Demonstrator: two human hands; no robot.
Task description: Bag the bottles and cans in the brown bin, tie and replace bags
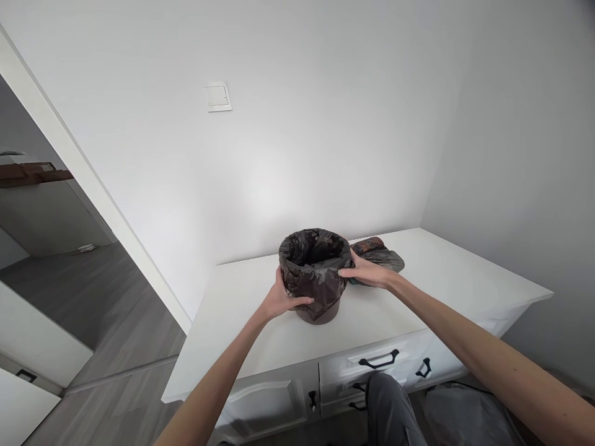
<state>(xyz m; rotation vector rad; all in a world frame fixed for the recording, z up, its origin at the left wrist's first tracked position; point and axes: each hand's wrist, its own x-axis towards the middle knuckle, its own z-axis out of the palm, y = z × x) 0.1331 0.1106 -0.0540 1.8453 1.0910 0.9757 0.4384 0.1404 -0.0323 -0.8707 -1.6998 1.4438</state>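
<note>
A small brown trash can (pixel 320 318) stands upright on the white cabinet top, lined with a black trash bag (pixel 320 294). The bag is folded out over the rim and hangs down the outside in a point at the front. My left hand (pixel 281 298) grips the bag-covered left side, thumb across the front and fingers partly hidden behind. On the right, my right hand (pixel 365 270) holds the bag just below the rim, with its thumb in front. Beyond that hand lies a dark, crumpled plastic bundle (pixel 379 254), partly covered by the hand.
The white cabinet (pixel 446 272) has drawers and doors with black handles (pixel 379 359). It stands against a white wall with a light switch (pixel 217 96). A doorway is at the left. My knee (pixel 390 406) is close to the cabinet front, beside a grey plastic bag (pixel 469 415).
</note>
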